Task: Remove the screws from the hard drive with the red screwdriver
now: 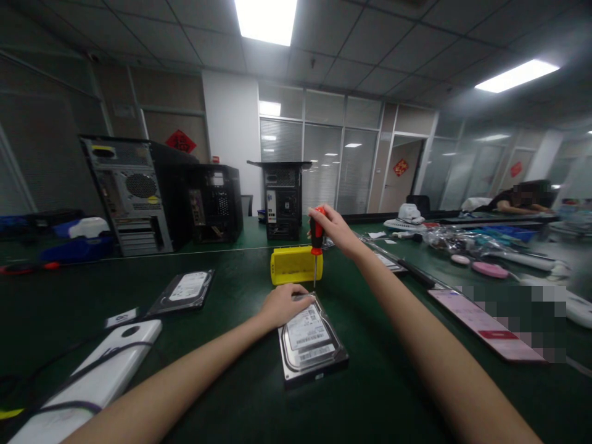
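A silver hard drive [309, 339] lies label up on the dark green table, in front of the camera. My left hand [284, 304] rests on its upper left part, fingers bent over the edge and label. My right hand [330, 227] is wrapped round the red and black handle of a screwdriver [316, 240], held upright. The screwdriver's tip is at the drive's far edge, near a corner. Just behind the drive stands a yellow plastic tray [296, 266]. A second hard drive [187, 290] lies to the left.
Computer cases [134, 191] stand at the back left, another [283, 200] behind the yellow tray. A white object with a cable [99, 376] lies front left. On the right are a pink phone-like panel [485, 327], bagged parts [462, 240] and, farther off, a person [520, 200].
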